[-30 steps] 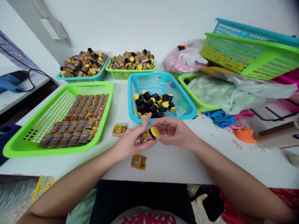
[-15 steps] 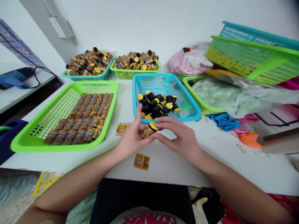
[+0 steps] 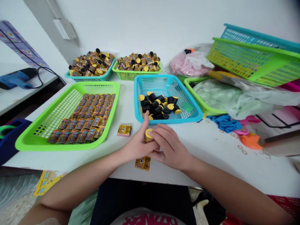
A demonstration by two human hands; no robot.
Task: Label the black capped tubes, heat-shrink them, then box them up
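Yellow-capped tube point(image 3: 148, 135) held in both hands near the desk point(image 3: 211, 150) front edge
Left hand point(image 3: 137, 146) and right hand point(image 3: 171, 148) each have their grip clamped on the tube, just in front of the blue basket point(image 3: 180, 120) of loose black tubes point(image 3: 159, 104); a printed label point(image 3: 142, 163) lies under the hands

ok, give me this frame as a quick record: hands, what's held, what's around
left hand: grips yellow-capped tube, index finger raised
right hand: fingers closed on the same tube
ahead: blue basket holding black tubes with yellow caps
left side: green tray with sleeves laid in rows
table: loose sleeve beside the tray; second sleeve partly under the hands
back: teal basket and small green basket, both heaped with wrapped tubes
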